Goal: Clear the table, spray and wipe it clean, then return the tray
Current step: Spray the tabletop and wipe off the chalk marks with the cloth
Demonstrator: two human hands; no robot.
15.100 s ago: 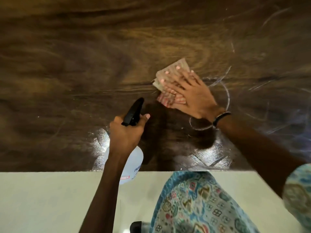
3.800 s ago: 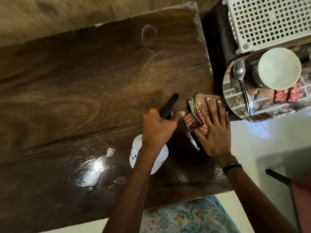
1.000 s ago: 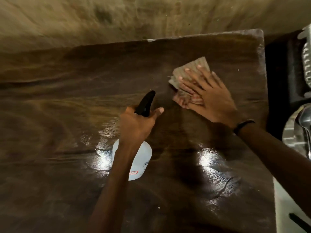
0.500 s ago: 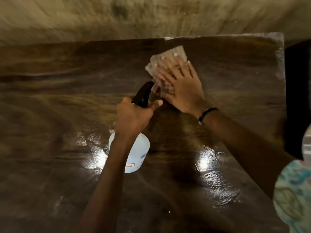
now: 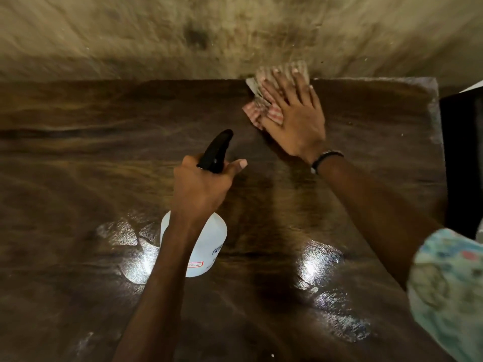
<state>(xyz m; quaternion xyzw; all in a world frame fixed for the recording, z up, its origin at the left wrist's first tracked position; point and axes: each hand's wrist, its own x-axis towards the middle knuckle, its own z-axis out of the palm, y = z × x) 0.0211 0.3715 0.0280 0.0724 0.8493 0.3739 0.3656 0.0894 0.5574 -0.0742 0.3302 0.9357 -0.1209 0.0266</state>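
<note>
A dark wooden table (image 5: 104, 142) fills the view, with wet shiny patches near me. My left hand (image 5: 201, 189) grips the neck of a white spray bottle (image 5: 201, 246) with a black trigger head (image 5: 217, 150), held above the table's middle. My right hand (image 5: 295, 113) lies flat, fingers spread, pressing a folded checked cloth (image 5: 264, 111) at the table's far edge, where the cloth overhangs slightly toward the wall. The tray is out of view.
A tan stained wall (image 5: 183, 35) rises right behind the table's far edge. The table's right edge (image 5: 435, 113) borders a dark gap (image 5: 462, 152). A patterned sleeve (image 5: 449, 288) shows at the lower right.
My right hand has slid the cloth away from me to the table's far edge. The left hand with the bottle has stayed over the table's middle.
</note>
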